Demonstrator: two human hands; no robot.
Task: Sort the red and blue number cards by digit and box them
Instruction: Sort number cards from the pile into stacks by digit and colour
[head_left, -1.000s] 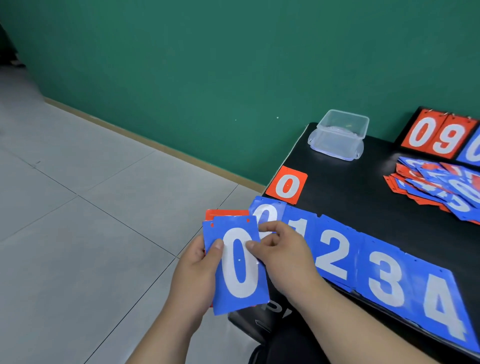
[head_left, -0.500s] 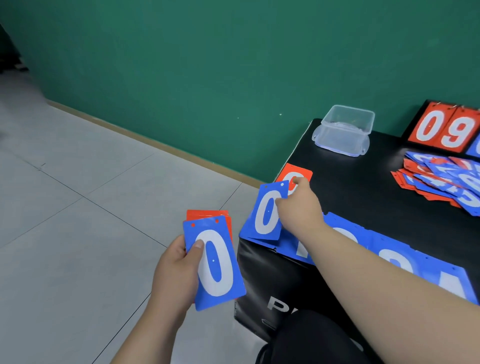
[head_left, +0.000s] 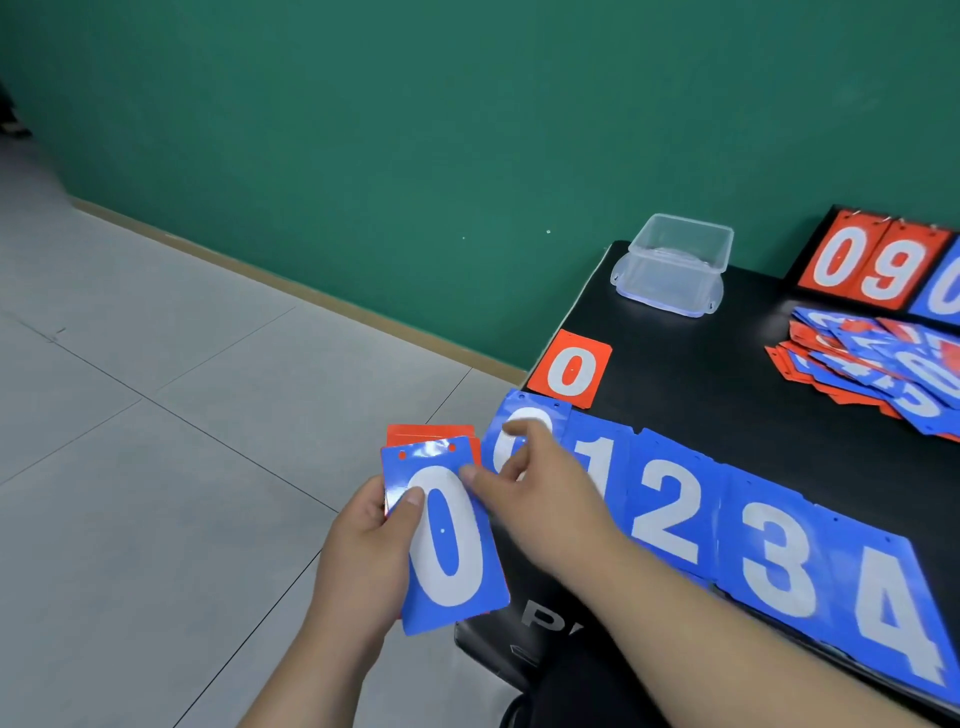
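My L hand (head_left: 363, 545), lower centre, grips a stack of plastic number cards (head_left: 447, 540): blue 0 on top, red ones behind. My R hand (head_left: 540, 493), just right of it, has fingers loosely spread and holds nothing (thumb tip near stack, contact unclear). It hovers over the flat blue 0 card (head_left: 535, 413) at the black table (head_left: 727, 374) left edge. Blue cards 1–4 (head_left: 779, 545) run to lower right. Red 0 card (head_left: 570, 370) sits just above. Clear plastic box (head_left: 675, 265) upper right.

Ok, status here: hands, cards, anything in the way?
Left hand grips card stack, blue 0 on top. Right hand open, thumb at its edge. Nothing blocking blue row.
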